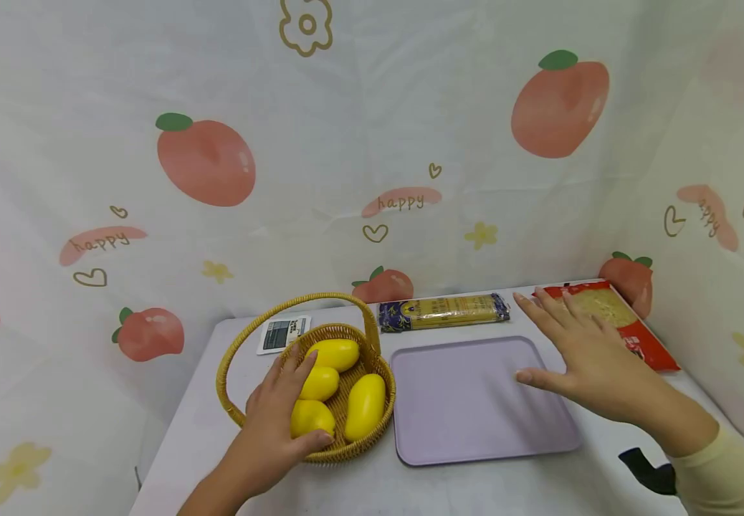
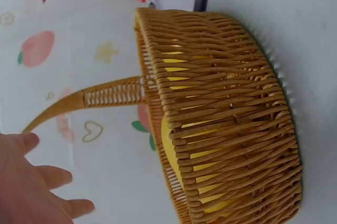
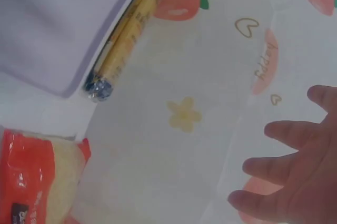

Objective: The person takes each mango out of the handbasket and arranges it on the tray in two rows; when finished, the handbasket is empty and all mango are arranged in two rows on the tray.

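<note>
A wicker basket (image 1: 381,423) with a tall arched handle (image 1: 262,315) stands at the left of the table. Several yellow mangoes (image 1: 365,407) lie inside it. My left hand (image 1: 272,419), fingers spread, hovers over the basket's left side and hides part of it; in the left wrist view its fingers show apart from the woven wall (image 2: 226,124). To the right is a flat lilac tray (image 1: 475,401) with nothing on it. My right hand (image 1: 594,362) is raised with spread fingers between the tray and a red packet (image 1: 643,340), holding nothing.
A long pack of noodles (image 1: 446,312) in clear and blue wrapping lies behind the tray. Behind the basket is a small white packet (image 1: 284,335) with a dark label. A black strap (image 1: 648,471) sits by my right sleeve. Printed cloth (image 1: 320,215) walls the table's back and sides.
</note>
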`<state>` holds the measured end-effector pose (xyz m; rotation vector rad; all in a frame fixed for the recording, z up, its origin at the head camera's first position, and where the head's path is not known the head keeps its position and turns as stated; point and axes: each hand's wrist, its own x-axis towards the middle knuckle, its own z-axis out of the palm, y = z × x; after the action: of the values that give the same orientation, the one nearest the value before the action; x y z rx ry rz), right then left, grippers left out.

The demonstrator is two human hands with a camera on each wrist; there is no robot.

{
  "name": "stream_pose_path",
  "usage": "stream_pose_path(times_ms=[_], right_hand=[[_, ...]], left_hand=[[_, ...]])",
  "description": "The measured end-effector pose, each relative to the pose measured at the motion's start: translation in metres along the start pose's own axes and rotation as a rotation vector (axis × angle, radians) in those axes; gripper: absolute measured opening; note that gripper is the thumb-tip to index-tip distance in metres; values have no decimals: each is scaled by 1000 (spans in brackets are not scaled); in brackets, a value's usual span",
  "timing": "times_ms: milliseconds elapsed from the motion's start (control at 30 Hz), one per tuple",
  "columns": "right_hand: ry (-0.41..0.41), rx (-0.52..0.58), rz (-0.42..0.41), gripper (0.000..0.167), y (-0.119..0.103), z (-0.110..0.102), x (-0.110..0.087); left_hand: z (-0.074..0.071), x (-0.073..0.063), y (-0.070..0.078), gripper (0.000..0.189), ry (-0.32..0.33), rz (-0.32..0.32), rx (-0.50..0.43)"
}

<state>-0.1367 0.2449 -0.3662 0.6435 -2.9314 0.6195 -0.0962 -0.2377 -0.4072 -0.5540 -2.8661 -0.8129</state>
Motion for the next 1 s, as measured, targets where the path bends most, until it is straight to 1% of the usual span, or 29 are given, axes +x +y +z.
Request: stream_pose_path(times_ms=[100, 200, 267, 367, 500, 567, 600, 667, 700, 767, 833, 867, 900, 1000], right_hand=[[54, 48, -34, 104, 2, 0, 0], [96, 86, -60, 103, 3, 2, -1], [118, 113, -79, 103, 4, 3, 0], [143, 167, -108, 104, 4, 5, 0], [162, 240, -133, 101, 3, 9, 0], [161, 286, -132, 98, 1, 10, 0], [160, 313, -137, 96, 1, 11, 0], [146, 375, -143, 91, -2, 12, -1], [136, 413, -151, 88, -4, 13, -1], [106, 509, -185, 83, -6, 17, 0], [73, 583, -222, 78, -8, 21, 2], [59, 612, -242, 76, -8, 24, 3], [45, 639, -262, 76, -9, 27, 4], [20, 675, -311, 75, -11, 32, 6]], left_hand=[[-4, -8, -2, 100, 58, 61, -87], [-8, -16, -2, 94, 100, 121, -184], [-11, -21, 0, 97, 125, 156, -263], [-17, -27, 1, 99, 174, 207, -351], [-23, -30, -3, 98, 253, 330, -426], [-25, -31, -8, 94, 286, 409, -484], [-26, -32, -11, 92, 299, 440, -526], [-28, -34, -15, 88, 336, 469, -619], [-30, -35, -17, 86, 361, 506, -673], [-31, -38, -22, 81, 423, 532, -779], [-33, -41, -29, 76, 493, 543, -876], [-33, -43, -35, 73, 529, 557, -924], [-32, -45, -41, 72, 570, 559, -976], [-25, -50, -61, 71, 673, 541, -1140]])
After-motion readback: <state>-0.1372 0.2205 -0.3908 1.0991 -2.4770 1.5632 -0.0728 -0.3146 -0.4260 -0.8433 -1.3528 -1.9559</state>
